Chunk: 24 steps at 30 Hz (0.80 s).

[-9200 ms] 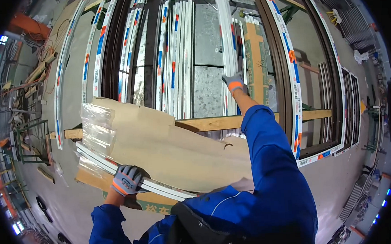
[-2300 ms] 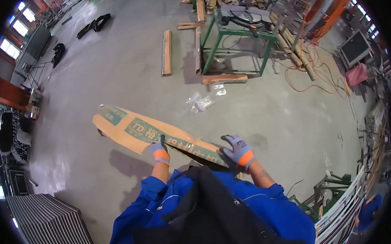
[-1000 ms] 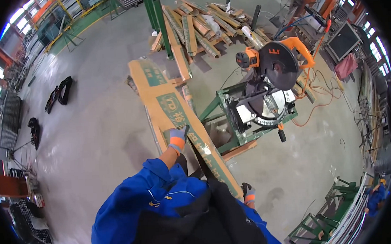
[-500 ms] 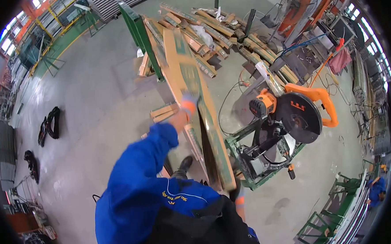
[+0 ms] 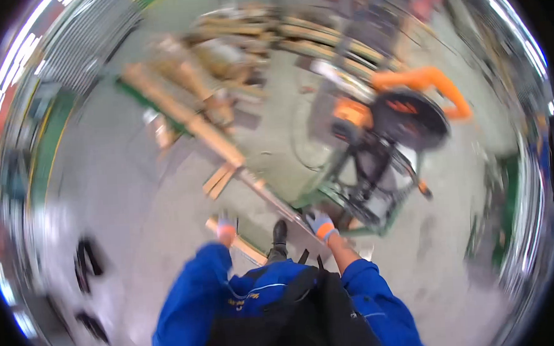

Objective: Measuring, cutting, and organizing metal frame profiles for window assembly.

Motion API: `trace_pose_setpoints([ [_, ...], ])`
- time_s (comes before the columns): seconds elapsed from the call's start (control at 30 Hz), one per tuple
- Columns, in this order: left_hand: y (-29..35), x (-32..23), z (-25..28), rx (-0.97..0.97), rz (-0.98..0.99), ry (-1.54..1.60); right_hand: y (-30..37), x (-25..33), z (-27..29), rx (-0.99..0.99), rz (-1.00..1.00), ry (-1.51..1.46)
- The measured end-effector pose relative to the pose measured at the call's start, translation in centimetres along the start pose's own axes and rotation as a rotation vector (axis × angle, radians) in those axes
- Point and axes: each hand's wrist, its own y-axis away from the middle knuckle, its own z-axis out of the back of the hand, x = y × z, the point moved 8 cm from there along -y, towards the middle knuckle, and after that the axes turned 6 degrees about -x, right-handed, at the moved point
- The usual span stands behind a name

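A long narrow metal profile (image 5: 277,202) runs slantwise from near my body toward the far left, its far part in brown cardboard wrapping (image 5: 209,137). My right hand (image 5: 320,223), in a grey and orange glove, is closed on the profile's near end, beside the saw stand. My left hand (image 5: 226,227), gloved alike, is low at the left, apart from the profile. It is by a cardboard-coloured strip (image 5: 246,246) near my foot; blur hides its fingers and whether it touches the strip.
An orange and black cut-off saw (image 5: 406,119) stands on a green frame (image 5: 380,227) at the right. Piled wrapped lengths (image 5: 238,34) lie at the back, with short cardboard strips (image 5: 219,179) on the floor. Black bundles (image 5: 87,264) lie at the left.
My view has turned and blurred. My left hand has left the wrapped length and come back toward my body. My right hand, mostly hidden before, now shows at the profile's near end.
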Motion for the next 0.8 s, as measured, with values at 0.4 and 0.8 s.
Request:
trace_pose_setpoints([
  [0.4, 7.3, -16.9, 3.2, 0.267, -1.558, -0.228, 64.6, -39.7, -8.9, -0.452, -1.372, -0.237],
  [0.8, 34.9, -47.9, -15.2, 0.630, -1.242, -0.534, 70.0, -44.7, -26.4, -0.524, -1.403, -0.831],
])
